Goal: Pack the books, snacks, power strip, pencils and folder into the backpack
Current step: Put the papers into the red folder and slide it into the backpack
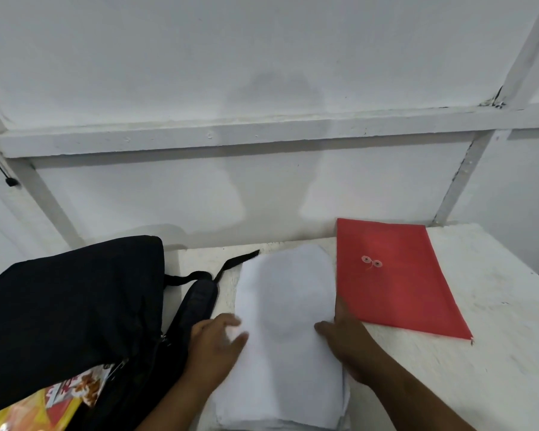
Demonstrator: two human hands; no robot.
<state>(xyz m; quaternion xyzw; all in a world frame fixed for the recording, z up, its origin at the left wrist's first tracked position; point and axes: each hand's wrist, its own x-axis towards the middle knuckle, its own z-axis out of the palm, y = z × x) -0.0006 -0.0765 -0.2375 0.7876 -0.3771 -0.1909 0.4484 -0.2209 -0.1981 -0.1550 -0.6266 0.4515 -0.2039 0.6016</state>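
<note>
Two hands flank the white book stack [287, 321], just right of the black backpack [75, 306]: left hand [215, 346] flat on top, right hand [346, 343] at its far edge, thumb over, grip unclear. Probably heavy and floppy; lift from beneath both sides.

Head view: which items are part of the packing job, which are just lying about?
Job: black backpack, snack packets sticking out of it, white stack of sheets or books between left hand and right hand, red string-tie folder.
Lying about: black cord end on the wall; white table only carries things.
</note>
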